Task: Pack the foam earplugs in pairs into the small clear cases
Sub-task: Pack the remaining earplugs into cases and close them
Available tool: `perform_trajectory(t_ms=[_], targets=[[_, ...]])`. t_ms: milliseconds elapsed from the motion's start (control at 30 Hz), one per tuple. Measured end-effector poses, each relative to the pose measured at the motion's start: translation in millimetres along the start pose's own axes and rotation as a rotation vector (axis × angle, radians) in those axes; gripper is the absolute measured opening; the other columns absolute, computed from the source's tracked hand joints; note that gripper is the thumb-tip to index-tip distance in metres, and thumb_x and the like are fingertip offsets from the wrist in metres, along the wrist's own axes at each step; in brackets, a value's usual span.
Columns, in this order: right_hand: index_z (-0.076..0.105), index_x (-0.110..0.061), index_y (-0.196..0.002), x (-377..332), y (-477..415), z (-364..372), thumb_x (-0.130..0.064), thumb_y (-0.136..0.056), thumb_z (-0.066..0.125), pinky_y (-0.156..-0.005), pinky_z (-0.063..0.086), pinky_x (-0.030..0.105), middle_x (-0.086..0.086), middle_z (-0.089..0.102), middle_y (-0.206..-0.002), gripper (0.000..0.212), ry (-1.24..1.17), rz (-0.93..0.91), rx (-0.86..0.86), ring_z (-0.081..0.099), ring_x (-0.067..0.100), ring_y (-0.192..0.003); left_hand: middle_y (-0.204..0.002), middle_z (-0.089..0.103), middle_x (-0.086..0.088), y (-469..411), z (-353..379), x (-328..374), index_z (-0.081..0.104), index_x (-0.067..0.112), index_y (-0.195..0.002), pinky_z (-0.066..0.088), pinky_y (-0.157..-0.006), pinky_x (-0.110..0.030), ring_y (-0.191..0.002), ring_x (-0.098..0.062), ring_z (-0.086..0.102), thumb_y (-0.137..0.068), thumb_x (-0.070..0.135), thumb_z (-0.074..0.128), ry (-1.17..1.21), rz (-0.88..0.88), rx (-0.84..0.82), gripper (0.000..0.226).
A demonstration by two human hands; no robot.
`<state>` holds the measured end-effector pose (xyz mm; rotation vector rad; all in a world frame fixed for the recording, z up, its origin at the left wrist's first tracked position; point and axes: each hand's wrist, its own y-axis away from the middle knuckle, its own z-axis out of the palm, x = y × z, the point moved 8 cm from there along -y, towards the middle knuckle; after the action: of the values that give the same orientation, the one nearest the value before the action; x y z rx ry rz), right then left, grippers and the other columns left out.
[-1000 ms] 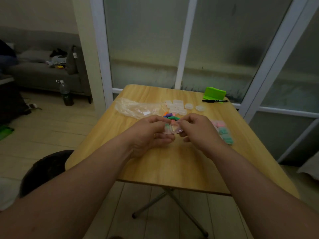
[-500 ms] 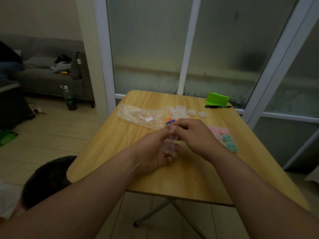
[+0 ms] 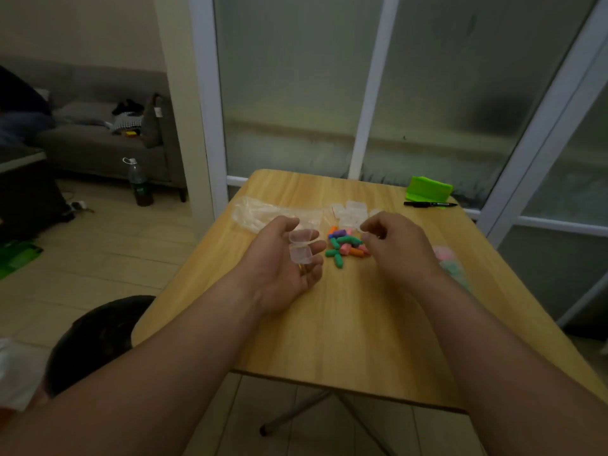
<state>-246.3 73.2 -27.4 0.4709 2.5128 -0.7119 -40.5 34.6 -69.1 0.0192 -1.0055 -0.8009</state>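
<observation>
Clear case (image 3: pixel 301 247) lies open, cradled in curled left grip (image 3: pixel 279 262); right grip (image 3: pixel 398 248), loosely curled and empty, should pinch two matching earplugs (image 3: pixel 345 246) together.

One head-worn wide-angle view looks forward and down, near the wooden table (image 3: pixel 329 324).

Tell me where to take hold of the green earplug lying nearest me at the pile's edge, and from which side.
Pinch the green earplug across its middle, coming from above with the right hand. It lies flat on the table, a short cylinder, so its long sides are the ones to grip. Its near end and left side look clear; the pile crowds its far side.
</observation>
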Motion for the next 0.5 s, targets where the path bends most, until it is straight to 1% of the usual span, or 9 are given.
perform_trajectory(t_ms=[100,233,333,500], targets=[[0.075,-0.028,-0.117,-7.8,-1.9,12.5,-0.033,-0.095,0.076,-0.087,0.054,0.036,-0.004,0.066,-0.11,0.023,0.075,-0.034,-0.039,0.063,0.014,-0.1,-0.11,0.068,-0.011,-3.7,1.7,1.6,0.066,0.008,-0.126,0.05,-0.061,-0.03,-0.076,-0.018,0.056,-0.105,0.045,0.047,0.016,0.0,-0.009,0.047],[0.075,-0.03,-0.121,-6.7,-5.2,21.2,-0.042,-0.092,0.078,-0.085,0.054,0.038,-0.003,0.066,-0.115,0.032,0.135,0.0,-0.054,0.062,0.016,-0.105,-0.105,0.07,-0.011,-5.0,4.2,0.6,0.066,0.007,-0.13,0.047,-0.061,-0.029,-0.071,-0.018,0.056,-0.106,0.047,0.045,0.002,-0.002,-0.015,0.051],[0.077,-0.03,-0.117,-6.0,-6.4,22.7,-0.041,-0.093,0.076,-0.08,0.049,0.035,-0.002,0.066,-0.114,0.027,0.148,-0.002,-0.05,0.062,0.017,-0.105,-0.104,0.07,-0.011,-4.9,5.6,0.6,0.066,0.007,-0.13,0.046,-0.06,-0.029,-0.07,-0.018,0.056,-0.107,0.047,0.044,-0.017,-0.003,-0.024,0.051],[0.075,-0.031,-0.099,-1.6,-5.4,23.5,-0.039,-0.093,0.078,-0.073,0.044,0.034,-0.007,0.063,-0.103,0.009,0.13,0.007,-0.058,0.058,0.011,-0.093,-0.101,0.069,-0.01,-5.0,6.8,1.4,0.065,0.006,-0.13,0.044,-0.061,-0.029,-0.068,-0.017,0.055,-0.107,0.047,0.043,-0.036,0.002,-0.022,0.052]])
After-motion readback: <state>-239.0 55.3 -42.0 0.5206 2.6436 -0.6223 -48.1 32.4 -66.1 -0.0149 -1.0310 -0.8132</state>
